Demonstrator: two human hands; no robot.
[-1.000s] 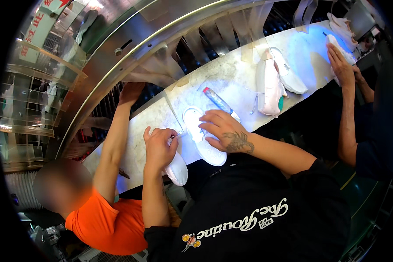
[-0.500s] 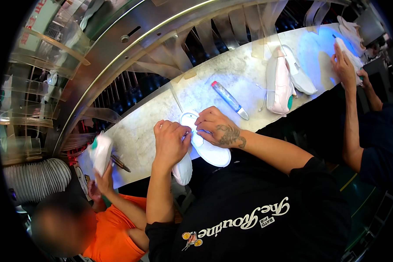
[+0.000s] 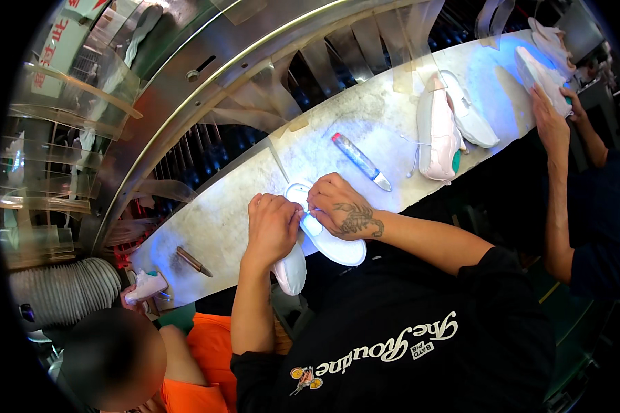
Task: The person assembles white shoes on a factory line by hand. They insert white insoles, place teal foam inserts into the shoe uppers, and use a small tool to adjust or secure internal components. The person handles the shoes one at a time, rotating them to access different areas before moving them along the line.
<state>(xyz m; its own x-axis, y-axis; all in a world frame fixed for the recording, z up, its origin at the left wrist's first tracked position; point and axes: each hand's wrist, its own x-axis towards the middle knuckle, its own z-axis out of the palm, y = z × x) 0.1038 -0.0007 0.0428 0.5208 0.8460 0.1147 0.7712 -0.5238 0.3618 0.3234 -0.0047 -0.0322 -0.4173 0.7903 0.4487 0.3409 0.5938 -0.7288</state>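
Observation:
At the table's near edge, both my hands are bent over a white shoe (image 3: 337, 242). My left hand (image 3: 271, 224) has its fingers curled and pinched together at the shoe's opening. Opposite it, my right hand (image 3: 343, 208) is also closed, its fingertips almost meeting the left ones. What the fingertips pinch is too small to make out. Below my left hand sits a second white shoe (image 3: 291, 270), partly covered by that hand. A slim tool (image 3: 357, 158) with a clear bluish handle, a red end and a metal tip lies beyond my right hand.
On the pale worktable (image 3: 231, 206), two shoes (image 3: 437, 138) stand to the right. A brown-handled tool (image 3: 194, 261) lies left. Clear plastic strips (image 3: 365, 45) hang along the metal machine behind. Co-workers on both sides handle shoes; a ribbed hose (image 3: 69, 292) is far left.
The left co-worker's shoe has gone from raised above the table to lower at its left end. The right co-worker's shoe has tilted and shifted. My hands have barely moved.

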